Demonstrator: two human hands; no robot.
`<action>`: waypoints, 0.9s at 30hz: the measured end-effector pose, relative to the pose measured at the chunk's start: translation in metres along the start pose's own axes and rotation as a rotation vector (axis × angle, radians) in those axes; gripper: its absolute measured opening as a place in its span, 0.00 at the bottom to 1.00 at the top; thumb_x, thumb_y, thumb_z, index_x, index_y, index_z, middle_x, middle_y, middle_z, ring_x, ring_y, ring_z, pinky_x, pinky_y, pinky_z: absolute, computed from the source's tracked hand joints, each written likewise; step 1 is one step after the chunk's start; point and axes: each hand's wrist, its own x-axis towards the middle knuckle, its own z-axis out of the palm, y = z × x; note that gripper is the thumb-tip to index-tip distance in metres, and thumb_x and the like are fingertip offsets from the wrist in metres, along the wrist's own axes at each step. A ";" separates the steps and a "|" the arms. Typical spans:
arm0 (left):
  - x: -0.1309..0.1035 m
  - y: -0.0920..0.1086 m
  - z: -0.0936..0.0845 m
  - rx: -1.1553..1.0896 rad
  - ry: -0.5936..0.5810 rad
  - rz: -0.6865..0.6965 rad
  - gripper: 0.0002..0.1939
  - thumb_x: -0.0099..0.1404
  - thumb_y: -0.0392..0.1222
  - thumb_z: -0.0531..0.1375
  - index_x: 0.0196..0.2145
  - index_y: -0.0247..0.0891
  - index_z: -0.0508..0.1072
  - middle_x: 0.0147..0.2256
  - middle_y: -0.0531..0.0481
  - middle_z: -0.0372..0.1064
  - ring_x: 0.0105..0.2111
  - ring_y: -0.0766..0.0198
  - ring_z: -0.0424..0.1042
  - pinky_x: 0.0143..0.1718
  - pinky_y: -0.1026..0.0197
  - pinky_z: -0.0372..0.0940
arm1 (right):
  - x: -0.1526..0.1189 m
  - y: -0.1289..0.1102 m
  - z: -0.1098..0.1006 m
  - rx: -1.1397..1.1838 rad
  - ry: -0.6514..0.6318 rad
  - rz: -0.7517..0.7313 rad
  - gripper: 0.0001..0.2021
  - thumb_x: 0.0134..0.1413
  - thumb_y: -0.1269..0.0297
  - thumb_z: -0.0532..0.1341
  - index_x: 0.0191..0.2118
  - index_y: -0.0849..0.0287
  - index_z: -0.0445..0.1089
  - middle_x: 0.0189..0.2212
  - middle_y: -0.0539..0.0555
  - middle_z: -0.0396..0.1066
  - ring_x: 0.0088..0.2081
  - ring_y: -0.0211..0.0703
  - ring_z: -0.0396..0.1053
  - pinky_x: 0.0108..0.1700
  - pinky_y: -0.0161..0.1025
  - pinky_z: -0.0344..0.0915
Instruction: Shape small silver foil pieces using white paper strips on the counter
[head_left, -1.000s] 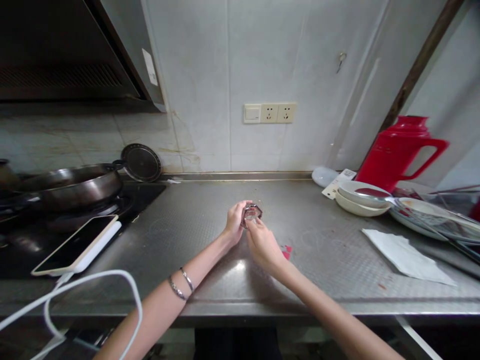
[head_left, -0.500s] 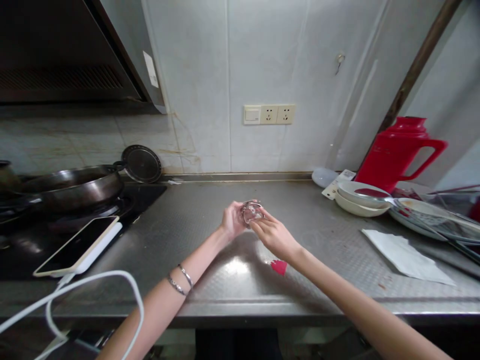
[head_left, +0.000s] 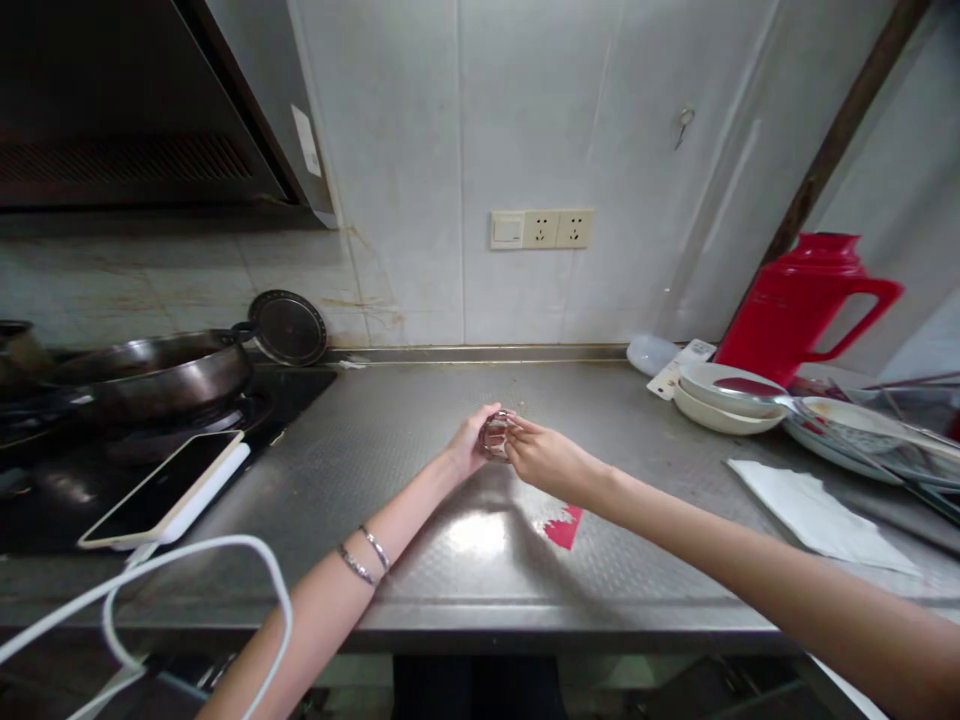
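My left hand point(head_left: 469, 446) is closed around a small clear glass point(head_left: 495, 436), held just above the steel counter. Its fingers show through the see-through wall, and the open end is turned toward me. At the glass's right edge, my right hand point(head_left: 541, 458) has its fingers bunched together in a pinch on or just inside the rim. Whether something small sits between those fingertips is hidden. Below my right hand, a torn red scrap point(head_left: 564, 527) lies on the counter.
On the left, a phone point(head_left: 161, 490) with a white cable point(head_left: 225, 543) lies by the hob, where a steel pan point(head_left: 157, 375) stands. To the right are stacked bowls point(head_left: 727, 410), a red thermos jug point(head_left: 799, 310) and a white napkin point(head_left: 817, 515).
My right hand has drawn its fingers together at the glass's rim, its wrist turned. The glass has tilted so its opening faces me more. More of the red scrap shows.
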 end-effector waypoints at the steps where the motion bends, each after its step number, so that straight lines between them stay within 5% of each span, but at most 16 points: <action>1: -0.001 0.000 0.002 -0.004 0.018 0.040 0.13 0.57 0.48 0.59 0.33 0.35 0.74 0.23 0.50 0.72 0.19 0.66 0.69 0.20 0.66 0.59 | 0.001 -0.003 -0.002 0.029 -0.003 0.031 0.17 0.47 0.84 0.54 0.39 0.62 0.72 0.41 0.58 0.74 0.51 0.46 0.66 0.62 0.47 0.51; 5: -0.006 -0.003 0.011 -0.046 0.068 0.188 0.12 0.56 0.46 0.59 0.33 0.33 0.73 0.24 0.48 0.73 0.22 0.66 0.70 0.21 0.67 0.58 | 0.009 -0.018 -0.008 0.134 -0.039 0.165 0.15 0.49 0.82 0.53 0.40 0.64 0.70 0.40 0.61 0.73 0.48 0.46 0.68 0.58 0.46 0.56; 10: -0.007 -0.006 0.015 -0.103 0.103 0.324 0.12 0.56 0.45 0.59 0.32 0.32 0.72 0.25 0.48 0.73 0.23 0.66 0.71 0.26 0.66 0.62 | 0.023 -0.038 -0.013 0.298 -0.041 0.583 0.12 0.59 0.75 0.48 0.37 0.61 0.68 0.39 0.59 0.72 0.39 0.44 0.72 0.37 0.37 0.66; 12: -0.006 -0.005 0.014 -0.129 0.096 0.341 0.12 0.56 0.45 0.58 0.32 0.32 0.71 0.25 0.48 0.73 0.24 0.64 0.71 0.28 0.64 0.63 | 0.026 -0.043 -0.011 0.316 0.007 0.633 0.11 0.60 0.73 0.49 0.36 0.59 0.68 0.40 0.58 0.72 0.42 0.46 0.71 0.37 0.37 0.66; 15: -0.007 -0.004 0.012 -0.143 0.084 0.337 0.12 0.57 0.46 0.58 0.32 0.33 0.72 0.25 0.48 0.73 0.26 0.63 0.72 0.30 0.63 0.64 | 0.025 -0.044 -0.005 0.215 0.077 0.546 0.10 0.56 0.74 0.52 0.42 0.61 0.67 0.39 0.59 0.74 0.45 0.46 0.70 0.52 0.43 0.61; 18: -0.008 -0.002 0.009 -0.167 0.007 0.335 0.12 0.57 0.45 0.59 0.34 0.33 0.72 0.28 0.47 0.74 0.29 0.62 0.73 0.32 0.63 0.65 | 0.019 -0.038 0.001 0.021 0.098 0.406 0.15 0.54 0.79 0.51 0.46 0.64 0.66 0.32 0.57 0.75 0.37 0.44 0.72 0.62 0.49 0.47; 22: -0.009 0.008 0.002 -0.196 -0.116 0.197 0.15 0.58 0.43 0.56 0.40 0.31 0.72 0.33 0.43 0.75 0.32 0.60 0.74 0.35 0.61 0.66 | 0.010 -0.026 0.004 -0.170 0.100 0.209 0.12 0.53 0.80 0.50 0.38 0.63 0.69 0.26 0.53 0.73 0.31 0.43 0.71 0.64 0.49 0.43; 27: -0.009 0.031 -0.012 -0.022 -0.167 -0.099 0.22 0.61 0.51 0.52 0.45 0.31 0.70 0.31 0.42 0.74 0.28 0.57 0.74 0.28 0.59 0.66 | 0.004 -0.011 -0.002 -0.289 0.050 -0.093 0.11 0.56 0.77 0.51 0.35 0.62 0.70 0.28 0.52 0.74 0.34 0.44 0.71 0.65 0.48 0.43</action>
